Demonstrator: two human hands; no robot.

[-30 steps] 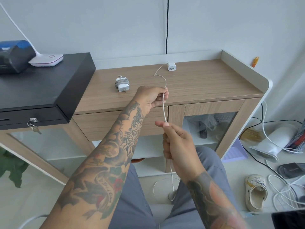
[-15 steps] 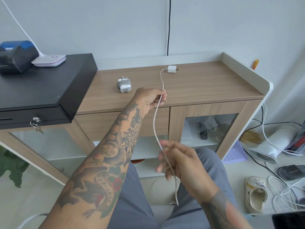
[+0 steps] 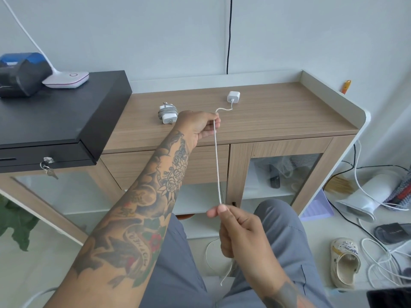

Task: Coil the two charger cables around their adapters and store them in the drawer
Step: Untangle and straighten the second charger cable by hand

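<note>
One charger lies coiled on the table; left hand and right hand pinch the second cable taut (uncoiled, drawer shut).

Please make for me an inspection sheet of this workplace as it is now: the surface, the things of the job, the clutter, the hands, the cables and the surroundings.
Surface: wooden cabinet top, raised white rim at back and right.
Job's things: coiled charger lies wrapped on the top; white adapter lies near the back, its white cable uncoiled; drawer closed.
Clutter: black cash box with keys, lamp base, blue-black device.
Hands: left hand and right hand both pinch the cable, stretched between them.
Cables: black wire on the wall; white loops on the floor.
Surroundings: clog, white fan-like device, plant leaves.
</note>
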